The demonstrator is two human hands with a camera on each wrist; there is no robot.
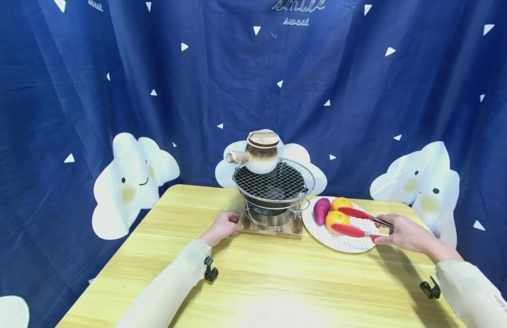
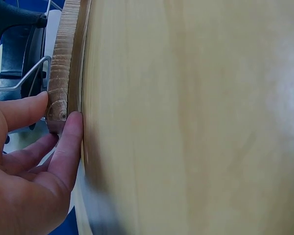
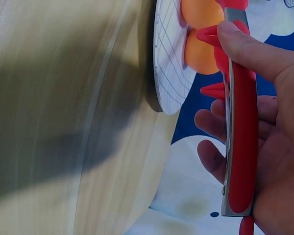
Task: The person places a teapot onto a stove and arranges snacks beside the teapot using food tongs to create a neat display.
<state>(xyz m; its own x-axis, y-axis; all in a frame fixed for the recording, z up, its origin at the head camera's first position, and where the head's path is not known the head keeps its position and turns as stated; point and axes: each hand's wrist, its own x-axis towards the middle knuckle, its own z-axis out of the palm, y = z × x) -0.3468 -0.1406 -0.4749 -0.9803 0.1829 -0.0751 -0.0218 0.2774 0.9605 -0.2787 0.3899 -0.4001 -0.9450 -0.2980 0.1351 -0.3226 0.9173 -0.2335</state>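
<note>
My left hand (image 1: 223, 227) pinches the front left corner of the wooden base (image 2: 64, 63), thumb on top and fingertips at its side and underside. On that base stands a small dark grill with a round wire mesh (image 1: 273, 193). A clay pot (image 1: 263, 159) with a side handle and wooden lid sits on the mesh. In my right hand (image 1: 407, 234) are red kitchen tongs (image 3: 243, 142), their two tips spread about the front orange (image 1: 336, 220). This orange lies on a white plate (image 1: 351, 248) beside a second orange (image 1: 341, 203) and a purple sweet potato (image 1: 321, 211).
All of this stands on a light wooden table (image 1: 269, 273), the plate to the right of the grill. Behind the table hangs a blue curtain (image 1: 220, 91) with white clouds. A wire loop handle of the grill reaches over the plate's left rim.
</note>
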